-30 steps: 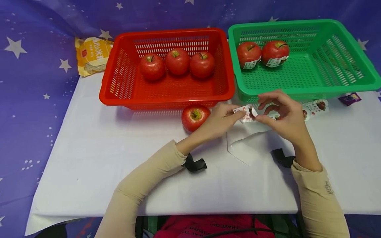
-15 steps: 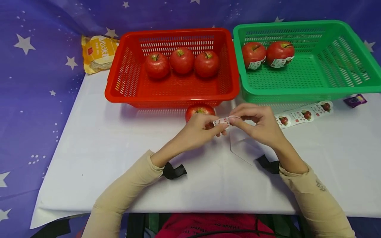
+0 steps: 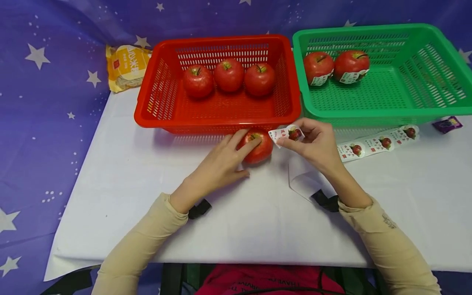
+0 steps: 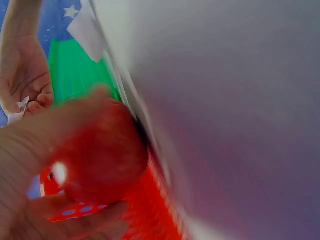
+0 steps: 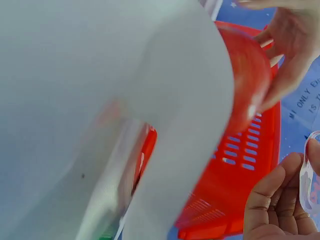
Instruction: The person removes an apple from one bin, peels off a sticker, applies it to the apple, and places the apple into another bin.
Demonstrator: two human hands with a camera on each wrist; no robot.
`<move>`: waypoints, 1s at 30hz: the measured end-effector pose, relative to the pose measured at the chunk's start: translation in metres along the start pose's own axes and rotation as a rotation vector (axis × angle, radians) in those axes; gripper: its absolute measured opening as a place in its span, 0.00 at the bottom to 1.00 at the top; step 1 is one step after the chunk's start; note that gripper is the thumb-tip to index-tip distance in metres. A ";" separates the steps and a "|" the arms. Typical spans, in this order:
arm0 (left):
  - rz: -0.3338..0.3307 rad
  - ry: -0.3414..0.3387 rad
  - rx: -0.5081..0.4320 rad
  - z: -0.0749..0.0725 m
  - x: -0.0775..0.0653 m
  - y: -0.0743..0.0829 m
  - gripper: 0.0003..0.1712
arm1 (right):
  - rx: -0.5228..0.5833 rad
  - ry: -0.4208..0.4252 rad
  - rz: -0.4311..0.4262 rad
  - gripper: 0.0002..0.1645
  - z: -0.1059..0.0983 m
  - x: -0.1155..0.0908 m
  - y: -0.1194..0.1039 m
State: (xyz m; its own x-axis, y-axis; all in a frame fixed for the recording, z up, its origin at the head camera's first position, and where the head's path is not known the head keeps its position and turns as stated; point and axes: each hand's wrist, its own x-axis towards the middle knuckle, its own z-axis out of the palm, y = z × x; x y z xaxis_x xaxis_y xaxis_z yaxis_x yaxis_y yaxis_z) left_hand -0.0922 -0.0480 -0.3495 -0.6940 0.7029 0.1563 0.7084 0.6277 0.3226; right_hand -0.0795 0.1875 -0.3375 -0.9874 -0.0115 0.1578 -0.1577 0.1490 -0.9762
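So: left hand (image 3: 223,164) straddling apple (image 3: 263,152), right hand (image 3: 319,145) pinching label (image 3: 284,133).

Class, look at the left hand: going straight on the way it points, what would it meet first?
The red apple in front of the red basket; the left hand seems to touch it already. Beyond, perhaps the basket, though depth is unclear.

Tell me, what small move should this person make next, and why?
Probably the right hand should bring its label against the side of the apple under the left hand: the label is pinched right beside that fruit, the left hand's fingers lie over it, and the two apples in the green basket already wear white labels.
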 end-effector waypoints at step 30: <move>-0.094 -0.139 -0.351 0.013 0.031 0.001 0.40 | -0.303 -0.029 0.015 0.18 0.008 -0.006 0.008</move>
State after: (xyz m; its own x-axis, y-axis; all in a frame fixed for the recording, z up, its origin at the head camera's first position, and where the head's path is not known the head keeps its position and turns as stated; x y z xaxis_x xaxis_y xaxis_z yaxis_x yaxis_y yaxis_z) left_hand -0.1114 -0.0217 -0.3563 -0.7123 0.7018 -0.0093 0.5389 0.5554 0.6333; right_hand -0.0753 0.1806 -0.3471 -0.9902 -0.0351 0.1352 -0.1369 0.4373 -0.8888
